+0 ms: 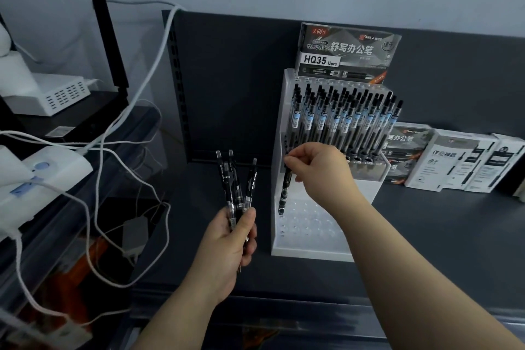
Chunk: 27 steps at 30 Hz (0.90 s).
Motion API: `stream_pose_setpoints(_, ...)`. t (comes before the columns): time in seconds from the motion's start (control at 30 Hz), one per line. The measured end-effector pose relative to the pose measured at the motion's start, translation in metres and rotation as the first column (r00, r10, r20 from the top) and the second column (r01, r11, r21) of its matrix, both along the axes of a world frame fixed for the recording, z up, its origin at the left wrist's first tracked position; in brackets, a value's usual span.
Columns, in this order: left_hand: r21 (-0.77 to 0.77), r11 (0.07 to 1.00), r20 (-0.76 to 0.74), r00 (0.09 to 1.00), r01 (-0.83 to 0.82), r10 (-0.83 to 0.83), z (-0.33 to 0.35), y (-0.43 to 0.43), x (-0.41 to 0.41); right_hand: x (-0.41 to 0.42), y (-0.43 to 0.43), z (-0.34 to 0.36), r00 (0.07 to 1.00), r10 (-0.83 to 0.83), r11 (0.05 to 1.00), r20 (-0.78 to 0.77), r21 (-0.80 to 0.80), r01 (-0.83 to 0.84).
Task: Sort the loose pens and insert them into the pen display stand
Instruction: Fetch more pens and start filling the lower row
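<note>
right hand (318, 166) pinches top of one black pen (285, 192), tip down over near left holes of white pen stand (309, 247). left hand (227, 247) grips bunch of black pens (237, 185), left of stand. far rows full of pens (341, 119).

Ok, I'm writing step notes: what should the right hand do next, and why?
Probably lower the pen straight down until its tip seats in a hole: the right hand pinches its top, the tip hangs by the empty lower holes of the stand, and the left hand grips more pens.
</note>
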<state>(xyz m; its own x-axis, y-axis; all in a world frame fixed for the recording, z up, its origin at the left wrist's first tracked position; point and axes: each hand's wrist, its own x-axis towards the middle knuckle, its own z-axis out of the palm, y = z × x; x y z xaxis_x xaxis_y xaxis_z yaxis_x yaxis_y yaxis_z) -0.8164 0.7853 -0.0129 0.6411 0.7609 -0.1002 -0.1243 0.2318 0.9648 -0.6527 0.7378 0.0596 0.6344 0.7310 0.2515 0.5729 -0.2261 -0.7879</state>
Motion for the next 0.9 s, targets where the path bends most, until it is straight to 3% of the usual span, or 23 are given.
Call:
stream_pose_setpoints(0.2,0.035,0.997,0.046,0.997,0.068,-0.070,0.004,-0.005,-0.001,-0.010,-0.017,0.009,1.000,0.002,0.995,-0.026,0.102,0.000)
stream_pose_setpoints(0.37,0.102,0.960,0.092,0.958,0.261,-0.270,0.011,-0.015,0.000,-0.020,-0.024,0.013,0.913,0.160,0.987,-0.375,0.081,-0.140)
stream_pose_setpoints(0.47,0.036,0.969,0.099,0.964,0.243,-0.246,0.013,-0.018,0.006,-0.017,-0.026,0.018,0.852,0.211,0.976,-0.480,0.149,-0.159)
stream_pose_setpoints(0.57,-0.068,0.995,0.050,0.996,0.079,-0.076,0.010,-0.014,0.011,-0.014,-0.031,0.026,0.884,0.164,0.975,-0.437,0.207,-0.079)
stream_pose_setpoints(0.63,-0.027,1.000,-0.039,0.999,-0.012,0.011,0.005,-0.009,0.011,-0.009,-0.035,0.033,0.926,0.101,0.971,-0.364,0.239,-0.012)
stream_pose_setpoints(0.77,0.095,0.995,-0.142,0.988,-0.038,0.052,-0.001,-0.005,0.008,0.002,-0.039,0.040,0.986,-0.041,0.955,-0.161,0.285,0.086)
stream_pose_setpoints(0.9,0.037,0.999,-0.096,0.995,-0.012,0.016,0.003,-0.008,0.008,0.007,-0.032,0.030,0.993,-0.111,0.961,0.037,0.260,0.097)
